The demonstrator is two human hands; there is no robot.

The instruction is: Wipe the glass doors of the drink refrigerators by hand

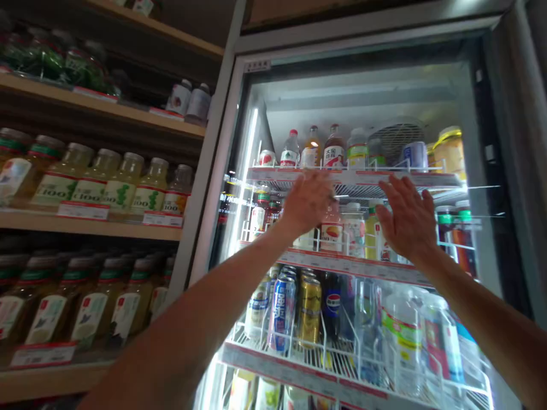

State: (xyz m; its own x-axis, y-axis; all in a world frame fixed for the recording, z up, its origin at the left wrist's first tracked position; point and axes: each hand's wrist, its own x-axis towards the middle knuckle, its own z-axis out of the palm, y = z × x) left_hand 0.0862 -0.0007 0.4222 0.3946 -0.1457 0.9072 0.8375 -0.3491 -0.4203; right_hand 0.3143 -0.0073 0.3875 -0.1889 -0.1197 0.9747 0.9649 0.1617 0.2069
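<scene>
Both my arms reach up into an open, lit drinks fridge (256, 65). My left hand (308, 199) is at the front edge of the top wire shelf (436, 180), its fingers curled and partly smeared; I cannot make out anything in them. My right hand (408, 219) is open with fingers spread, raised before the bottles on the second shelf (363, 266). Bottles of juice and tea (334, 149) stand on the top shelf just above my hands. An orange-labelled bottle (331, 233) stands between my hands.
Cans (283, 310) and water bottles (404, 336) fill the lower wire shelf. To the left, wooden shelves (89, 225) carry rows of pale juice bottles (122, 185) with price tags. The fridge's right frame (510, 171) stands close to my right arm.
</scene>
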